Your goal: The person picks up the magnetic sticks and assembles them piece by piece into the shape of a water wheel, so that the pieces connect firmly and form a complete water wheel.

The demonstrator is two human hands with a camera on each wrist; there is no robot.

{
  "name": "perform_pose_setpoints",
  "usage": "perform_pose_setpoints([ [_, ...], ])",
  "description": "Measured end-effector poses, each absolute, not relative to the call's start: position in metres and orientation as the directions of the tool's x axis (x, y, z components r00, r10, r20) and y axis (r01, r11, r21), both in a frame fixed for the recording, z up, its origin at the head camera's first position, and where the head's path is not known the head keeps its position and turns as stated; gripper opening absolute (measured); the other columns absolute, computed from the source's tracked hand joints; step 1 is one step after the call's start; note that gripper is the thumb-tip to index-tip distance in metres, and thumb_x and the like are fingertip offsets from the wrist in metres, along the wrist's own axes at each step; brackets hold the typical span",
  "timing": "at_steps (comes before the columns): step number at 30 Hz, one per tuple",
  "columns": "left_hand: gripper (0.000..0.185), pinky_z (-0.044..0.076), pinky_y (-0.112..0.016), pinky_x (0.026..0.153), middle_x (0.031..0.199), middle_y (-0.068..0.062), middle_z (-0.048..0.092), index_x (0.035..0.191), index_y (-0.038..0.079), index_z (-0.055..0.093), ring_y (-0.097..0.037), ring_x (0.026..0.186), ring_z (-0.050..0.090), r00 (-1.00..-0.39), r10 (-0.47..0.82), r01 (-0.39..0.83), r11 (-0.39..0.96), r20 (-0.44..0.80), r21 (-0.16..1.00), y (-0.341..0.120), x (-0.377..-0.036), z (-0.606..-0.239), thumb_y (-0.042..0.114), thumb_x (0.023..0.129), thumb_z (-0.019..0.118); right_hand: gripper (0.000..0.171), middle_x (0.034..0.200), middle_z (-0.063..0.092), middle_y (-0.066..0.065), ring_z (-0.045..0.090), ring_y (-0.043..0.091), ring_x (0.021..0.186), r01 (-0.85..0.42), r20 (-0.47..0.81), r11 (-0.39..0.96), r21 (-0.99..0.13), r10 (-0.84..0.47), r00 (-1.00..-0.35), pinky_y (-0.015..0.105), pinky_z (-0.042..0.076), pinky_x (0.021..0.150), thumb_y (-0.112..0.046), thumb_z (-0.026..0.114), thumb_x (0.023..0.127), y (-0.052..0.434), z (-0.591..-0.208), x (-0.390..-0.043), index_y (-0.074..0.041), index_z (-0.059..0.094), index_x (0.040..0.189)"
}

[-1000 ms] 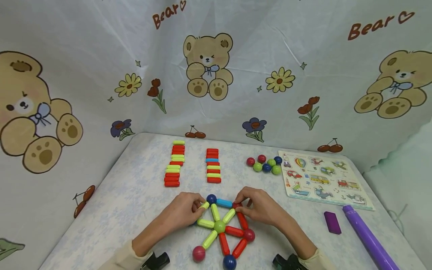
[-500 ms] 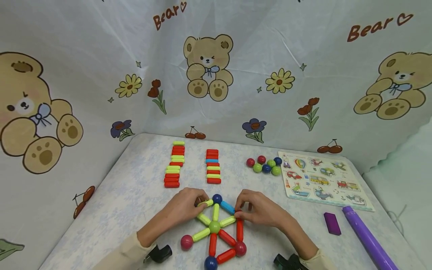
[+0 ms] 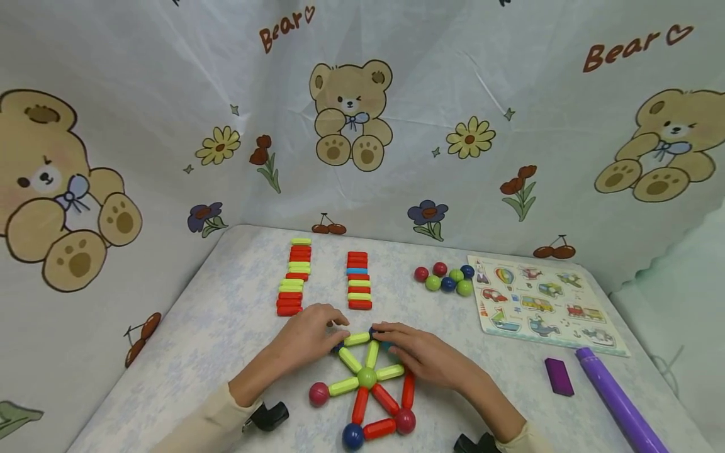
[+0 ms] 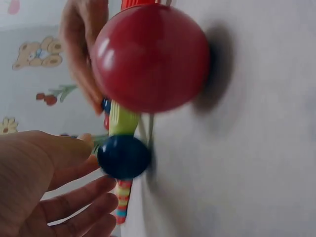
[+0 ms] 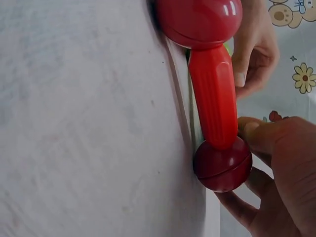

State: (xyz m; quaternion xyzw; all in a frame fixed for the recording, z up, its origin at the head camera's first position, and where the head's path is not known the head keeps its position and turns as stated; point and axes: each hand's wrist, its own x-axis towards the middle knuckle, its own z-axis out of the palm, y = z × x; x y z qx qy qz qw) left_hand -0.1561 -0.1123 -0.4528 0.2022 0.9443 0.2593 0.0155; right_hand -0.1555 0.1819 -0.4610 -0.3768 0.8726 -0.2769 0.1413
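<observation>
A flat wheel of magnetic sticks and balls lies on the table around a green centre ball (image 3: pixel 367 377), with yellow-green and red spokes. My left hand (image 3: pixel 334 336) pinches a dark blue ball (image 4: pixel 123 156) at the left end of a yellow-green stick (image 3: pixel 357 339) on the wheel's far side. My right hand (image 3: pixel 385 333) lies over the far right rim. Its thumb and fingers pinch a red ball (image 5: pixel 222 165) at the end of a red stick (image 5: pixel 213 94). A pink ball (image 3: pixel 319 394), a blue ball (image 3: pixel 352 435) and a red ball (image 3: pixel 404 420) sit on the near rim.
Two rows of spare sticks (image 3: pixel 294 277) (image 3: pixel 358 280) and a cluster of balls (image 3: pixel 444 278) lie farther back. A picture puzzle board (image 3: pixel 538 302), a purple block (image 3: pixel 558 375) and a purple tube (image 3: pixel 614 396) are on the right. Bear-print cloth walls the table.
The wheel has turned and slid a little to the left. Both hands have moved closer together along its far side, and the right hand now covers the blue stick.
</observation>
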Motion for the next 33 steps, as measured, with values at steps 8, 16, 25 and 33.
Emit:
perform_pose_setpoints([
  [8, 0.024, 0.061, -0.04, 0.076, 0.107, -0.004, 0.074, 0.109, 0.012, 0.081, -0.021, 0.097, 0.066, -0.952, 0.253, 0.301, 0.88, 0.173, 0.367, -0.154, -0.162, -0.453, 0.013, 0.087, 0.091, 0.041, 0.149, 0.061, 0.002, 0.062, 0.024, 0.135, -0.588, 0.066, 0.556, -0.587, -0.692, -0.719, 0.046, 0.053, 0.111, 0.006, 0.058, 0.107, 0.188, -0.464, -0.163, -0.009, 0.066, 0.143],
  [16, 0.023, 0.061, -0.042, 0.076, 0.108, -0.007, 0.073, 0.104, 0.008, 0.081, -0.026, 0.099, 0.064, -0.95, 0.239, 0.296, 0.895, 0.201, 0.334, -0.177, -0.159, -0.461, 0.003, 0.084, 0.091, 0.034, 0.13, 0.067, -0.003, 0.067, 0.019, 0.118, -0.564, 0.135, 0.547, -0.619, -0.633, -0.762, 0.041, 0.059, 0.103, 0.007, 0.064, 0.103, 0.194, -0.469, -0.166, -0.014, 0.075, 0.127],
  [25, 0.021, 0.061, -0.042, 0.077, 0.098, -0.006, 0.07, 0.098, 0.008, 0.082, -0.027, 0.093, 0.062, -0.955, 0.244, 0.287, 0.906, 0.17, 0.312, -0.175, -0.154, -0.458, -0.002, 0.082, 0.091, 0.031, 0.131, 0.069, -0.003, 0.067, 0.021, 0.12, -0.465, 0.06, 0.528, -0.711, -0.613, -0.788, 0.032, 0.06, 0.095, 0.001, 0.065, 0.105, 0.197, -0.469, -0.169, -0.018, 0.075, 0.128],
  [33, 0.021, 0.055, -0.035, 0.068, 0.093, -0.003, 0.068, 0.104, 0.01, 0.08, -0.018, 0.08, 0.059, -0.975, 0.199, 0.223, 0.906, 0.101, 0.359, -0.168, -0.147, -0.458, 0.005, 0.085, 0.091, 0.03, 0.131, 0.07, -0.003, 0.066, 0.023, 0.121, -0.44, 0.043, 0.492, -0.752, -0.629, -0.776, 0.029, 0.06, 0.095, -0.002, 0.067, 0.105, 0.202, -0.472, -0.172, -0.02, 0.074, 0.129],
])
